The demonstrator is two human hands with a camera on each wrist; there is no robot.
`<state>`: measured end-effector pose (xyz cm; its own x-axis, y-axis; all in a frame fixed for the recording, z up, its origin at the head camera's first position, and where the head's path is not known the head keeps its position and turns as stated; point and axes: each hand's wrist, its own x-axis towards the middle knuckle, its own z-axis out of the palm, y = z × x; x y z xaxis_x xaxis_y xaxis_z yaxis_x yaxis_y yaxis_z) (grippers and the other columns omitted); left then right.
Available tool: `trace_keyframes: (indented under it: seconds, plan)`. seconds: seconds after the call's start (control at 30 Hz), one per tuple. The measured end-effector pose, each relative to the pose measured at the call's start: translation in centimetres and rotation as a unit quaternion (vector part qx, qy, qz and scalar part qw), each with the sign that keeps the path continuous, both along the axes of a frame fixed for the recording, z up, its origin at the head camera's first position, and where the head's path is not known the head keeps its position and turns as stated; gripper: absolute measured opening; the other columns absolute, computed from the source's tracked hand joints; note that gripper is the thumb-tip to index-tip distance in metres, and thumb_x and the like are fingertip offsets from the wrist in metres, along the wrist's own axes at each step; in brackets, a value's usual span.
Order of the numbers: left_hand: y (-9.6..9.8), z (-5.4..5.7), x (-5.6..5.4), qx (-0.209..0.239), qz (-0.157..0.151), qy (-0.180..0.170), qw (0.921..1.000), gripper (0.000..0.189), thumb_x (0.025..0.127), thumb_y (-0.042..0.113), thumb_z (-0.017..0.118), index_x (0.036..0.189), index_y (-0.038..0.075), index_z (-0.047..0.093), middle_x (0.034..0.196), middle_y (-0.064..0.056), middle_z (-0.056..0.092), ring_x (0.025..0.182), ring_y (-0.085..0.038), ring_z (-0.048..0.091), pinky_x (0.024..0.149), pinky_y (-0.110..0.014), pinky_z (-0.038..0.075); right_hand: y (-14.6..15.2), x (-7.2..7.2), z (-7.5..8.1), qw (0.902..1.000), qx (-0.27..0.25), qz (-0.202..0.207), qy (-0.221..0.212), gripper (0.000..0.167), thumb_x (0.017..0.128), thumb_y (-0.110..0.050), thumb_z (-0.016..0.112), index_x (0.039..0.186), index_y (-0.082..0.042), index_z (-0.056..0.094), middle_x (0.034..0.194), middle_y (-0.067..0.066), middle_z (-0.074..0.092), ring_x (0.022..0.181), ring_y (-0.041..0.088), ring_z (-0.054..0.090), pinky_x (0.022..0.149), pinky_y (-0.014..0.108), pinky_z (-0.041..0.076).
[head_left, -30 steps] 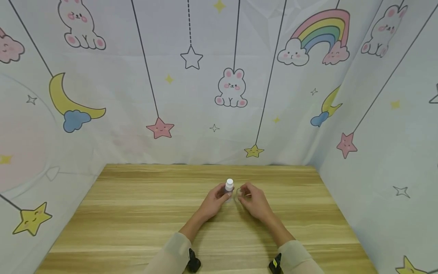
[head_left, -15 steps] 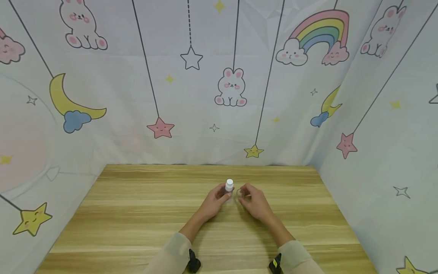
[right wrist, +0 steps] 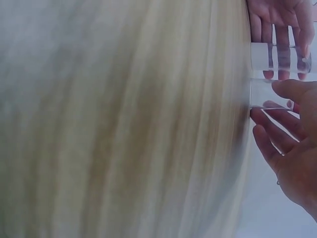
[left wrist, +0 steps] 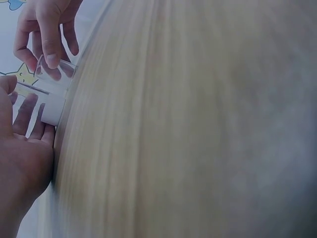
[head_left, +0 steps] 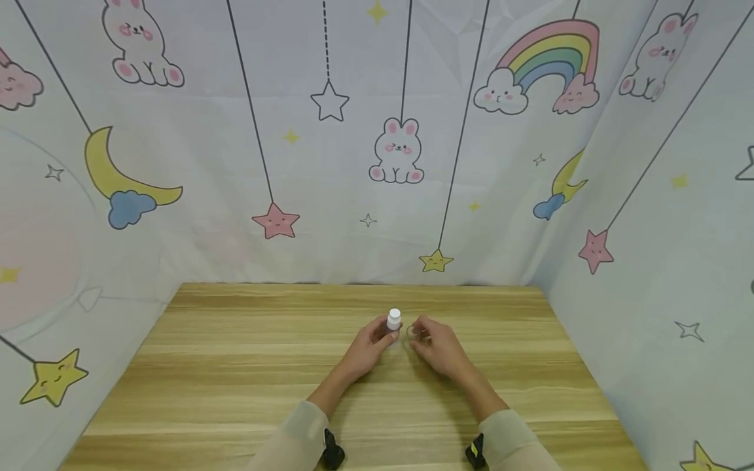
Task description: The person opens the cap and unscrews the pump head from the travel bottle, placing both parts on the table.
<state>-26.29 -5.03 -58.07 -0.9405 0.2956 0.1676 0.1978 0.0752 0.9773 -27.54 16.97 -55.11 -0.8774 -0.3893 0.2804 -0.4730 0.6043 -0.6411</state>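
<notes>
Just right of the table's middle, my left hand [head_left: 364, 350] grips a small bottle [head_left: 393, 323] with a white cap, which stands upright. In the right wrist view the bottle's body is clear and its lower part [right wrist: 259, 57] is white; whether that is contents I cannot tell. Close beside it, my right hand [head_left: 440, 347] holds a clear cup [left wrist: 55, 74] between thumb and fingers. The cup's foot is at the tabletop, a small gap away from the bottle. In the head view the cup is faint and partly hidden by the fingers.
Both hands work above a wood-grain table [head_left: 247, 366]. A pale cloth backdrop [head_left: 347, 248] with printed rabbits, stars and moons closes off the back and both sides. Dark devices, such as the left one [head_left: 332, 451], sit at the sleeve cuffs.
</notes>
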Motion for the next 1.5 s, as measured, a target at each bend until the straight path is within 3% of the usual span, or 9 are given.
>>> trace_keyframes:
  seconds: [0.53, 0.77, 1.5]
  plan:
    - [0.04, 0.12, -0.03, 0.01, 0.003, 0.016, 0.9998, 0.043, 0.11, 0.019, 0.061, 0.151, 0.007, 0.055, 0.144, -0.014, 0.065, 0.138, -0.031, 0.057, 0.118, -0.051, 0.042, 0.14, 0.19, -0.55, 0.9998, 0.007, 0.001, 0.021, 0.026, 0.092, -0.005, 0.083, 0.114, -0.007, 0.069, 0.106, 0.007, 0.077, 0.098, 0.021, 0.073, 0.084, 0.038, 0.063]
    - [-0.02, 0.29, -0.04, -0.001, 0.004, 0.006, 1.0, 0.043, 0.111, 0.023, 0.06, 0.151, 0.011, 0.055, 0.145, -0.009, 0.065, 0.138, -0.027, 0.057, 0.118, -0.047, 0.043, 0.07, 0.28, -0.51, 0.9994, 0.009, 0.0, 0.034, 0.026, 0.092, -0.005, 0.083, 0.114, -0.006, 0.068, 0.105, 0.006, 0.077, 0.095, 0.021, 0.073, 0.081, 0.036, 0.063]
    - [-0.05, 0.14, 0.08, 0.003, -0.001, -0.001, 1.0, 0.044, 0.111, 0.023, 0.061, 0.152, 0.012, 0.054, 0.146, -0.009, 0.064, 0.14, -0.026, 0.055, 0.12, -0.047, 0.041, 0.27, 0.55, -0.81, 0.9983, -0.041, -0.012, -0.04, 0.032, 0.093, -0.002, 0.081, 0.12, -0.005, 0.065, 0.11, 0.008, 0.073, 0.1, 0.025, 0.075, 0.086, 0.031, 0.062]
